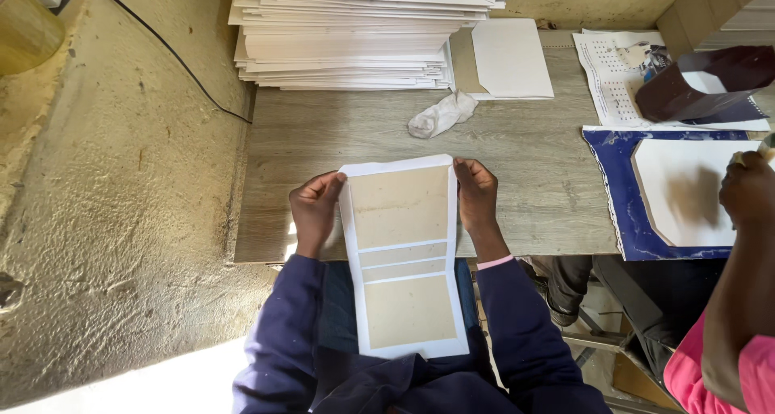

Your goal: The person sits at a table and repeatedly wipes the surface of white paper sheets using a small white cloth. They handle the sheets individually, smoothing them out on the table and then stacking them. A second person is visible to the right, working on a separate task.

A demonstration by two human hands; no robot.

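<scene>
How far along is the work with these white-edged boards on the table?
Done: cannot tell; no separate finished pile shows. In hand: the left hand and right hand hold one white-edged board by its sides at the table edge. Left: a tall stack of similar boards waits at the back.

We see soft, even daylight over the table (525, 155), sharp across the middle. A bright sunlit patch burns out on the floor (121, 382) at bottom left. A hand's shadow falls on the white sheet (686, 192) at right. Edges bow slightly from the wide lens.
</scene>
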